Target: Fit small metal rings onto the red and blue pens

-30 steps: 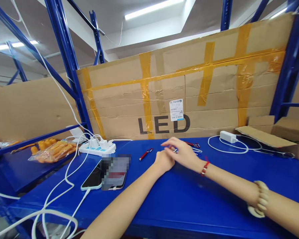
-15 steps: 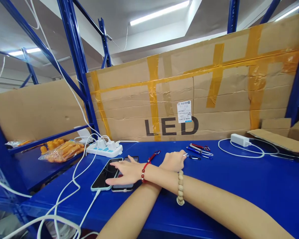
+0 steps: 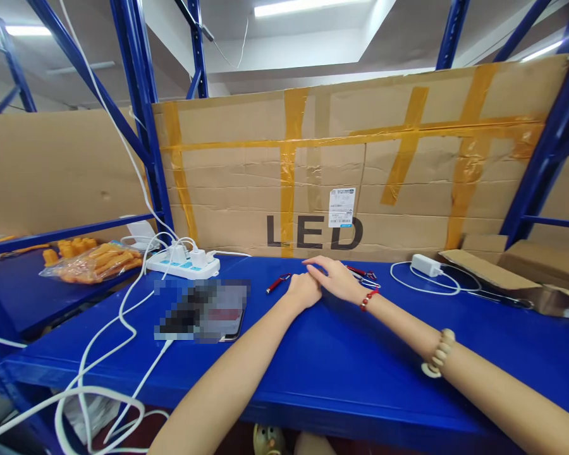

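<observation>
My left hand [image 3: 304, 291] is closed in a fist above the middle of the blue shelf. Whatever it may hold is hidden. Just to its right is my right hand [image 3: 337, 279], fingers stretched out, the tips reaching over the left knuckles. A red bead bracelet [image 3: 368, 299] circles the right wrist, with a wooden bead bracelet [image 3: 440, 354] farther up the arm. Left of my left hand lies a red pen-like piece with a clip [image 3: 278, 283]. Several red and silver clip pieces [image 3: 363, 274] lie partly hidden behind my right hand.
At left lie a phone [image 3: 228, 309] and a pixelated dark shape beside it. A white power strip [image 3: 184, 264] with looping cables stands behind them. To the right are a white adapter [image 3: 425, 265] and an open cardboard box [image 3: 493, 268]. A taped cardboard sheet [image 3: 246, 183] walls the back.
My arms have uncrossed. The right hand has moved from above the phones rightward to the left hand, which has shifted left in view. The silver bit at the left fingertips is now hidden.
</observation>
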The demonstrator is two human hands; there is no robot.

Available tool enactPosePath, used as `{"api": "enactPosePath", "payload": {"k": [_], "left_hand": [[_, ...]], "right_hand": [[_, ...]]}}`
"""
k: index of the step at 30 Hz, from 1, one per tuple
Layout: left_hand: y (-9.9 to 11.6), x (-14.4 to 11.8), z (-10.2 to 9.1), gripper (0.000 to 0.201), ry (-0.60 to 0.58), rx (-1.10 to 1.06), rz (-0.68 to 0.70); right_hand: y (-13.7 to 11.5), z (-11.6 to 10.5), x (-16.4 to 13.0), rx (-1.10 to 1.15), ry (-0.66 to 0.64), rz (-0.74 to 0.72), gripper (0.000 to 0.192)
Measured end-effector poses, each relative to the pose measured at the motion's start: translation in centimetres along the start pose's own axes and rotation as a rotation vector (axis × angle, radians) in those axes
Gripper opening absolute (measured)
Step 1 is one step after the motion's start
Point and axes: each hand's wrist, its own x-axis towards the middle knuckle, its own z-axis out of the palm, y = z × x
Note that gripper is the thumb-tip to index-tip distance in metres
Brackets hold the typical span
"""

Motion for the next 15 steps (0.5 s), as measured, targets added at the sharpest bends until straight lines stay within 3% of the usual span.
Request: {"api": "enactPosePath", "payload": {"k": [5, 10, 15], "left_hand": [[-0.1, -0.4, -0.1, 0.029, 0.075, 0.076, -0.009], [-0.1, -0.8, -0.9, 0.028, 0.071, 0.111, -0.025], [0.0, -1.1, -1.6, 0.027, 0.112, 0.04, 0.05]], "right_hand": [[3.2, -0.6, -2.1, 0.117, 0.109, 0.186, 0.026], [2.8, 0.4, -2.3, 0.302, 0.175, 0.295, 0.026], [2.8, -0.1, -2.3, 0.56, 0.199, 0.371, 0.034]]}}
